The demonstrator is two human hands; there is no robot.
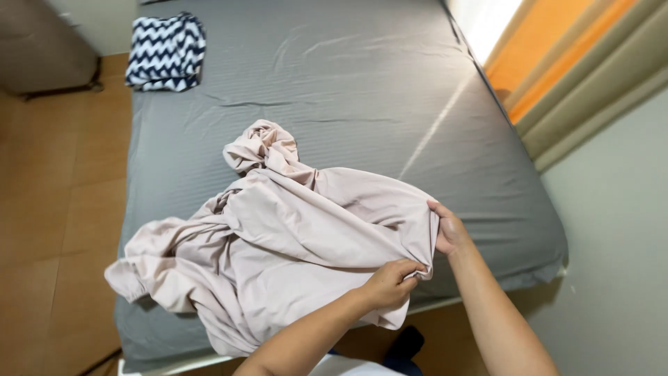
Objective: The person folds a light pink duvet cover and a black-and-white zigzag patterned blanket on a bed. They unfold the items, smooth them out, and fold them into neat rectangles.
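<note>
- Left hand (391,282) pinches the near edge of a pale pink garment (292,244), fingers curled shut over a small fold of the cloth, knuckles up.
- Right hand (449,230) closes on the same edge a little further up and to the right, thumb on top and fingers tucked under the fabric, so the hem runs taut between the two hands.
- Both bare forearms come in from the bottom of the view, the left one crossing low over the garment's near corner.
- Pale pink garment lies rumpled on the near half of the bed, its cloth thin, soft and matte, falling in long loose creases.
- One end of it is bunched into a twisted knot-like lump toward the middle of the bed; another part trails off to the left and droops over the mattress edge.
- Grey sheet (334,90) covers the mattress, smooth and faintly striped, with shallow wrinkles and a thin bright line of light running across its right side.
- Folded cloth (165,52) with a navy and white zigzag pattern sits at the far left corner of the bed, well apart from the pink garment, in a squarish stack.
- Wooden floor (56,209) in warm brown planks runs along the left of the bed.
- Curtain (557,63) in orange and beige bands hangs at the upper right, beside a plain pale wall (612,230).
</note>
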